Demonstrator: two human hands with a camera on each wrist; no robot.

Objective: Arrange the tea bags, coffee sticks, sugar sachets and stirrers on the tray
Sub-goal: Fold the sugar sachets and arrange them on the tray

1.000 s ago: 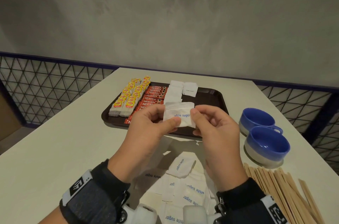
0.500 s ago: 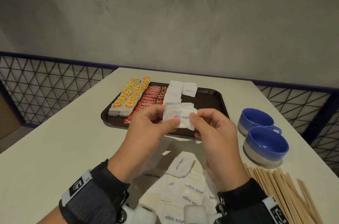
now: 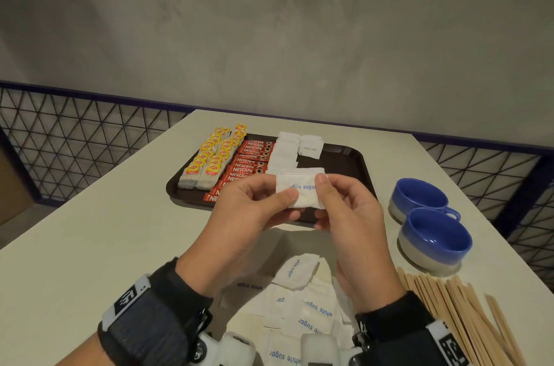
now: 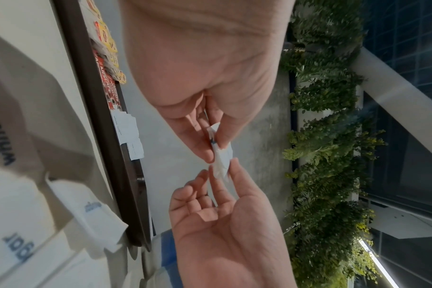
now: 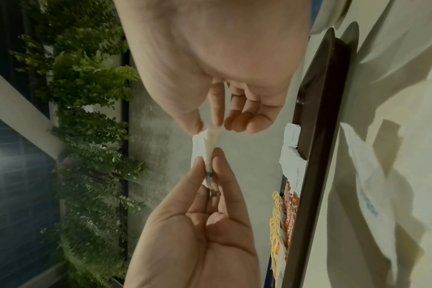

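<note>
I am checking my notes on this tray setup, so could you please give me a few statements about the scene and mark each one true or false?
1. Both hands pinch a small stack of sugar sachets, left hand and right hand. True.
2. The wooden stirrers already lie on the tray. False: they lie on the table, near the person's right wrist.
3. Tea bags sit on the tray's left side, beside the coffee sticks. True.
4. The two blue cups stand on the tray. False: they stand on the table, right of it.
5. No sugar sachets remain on the table. False: loose sachets lie below the hands.
</note>
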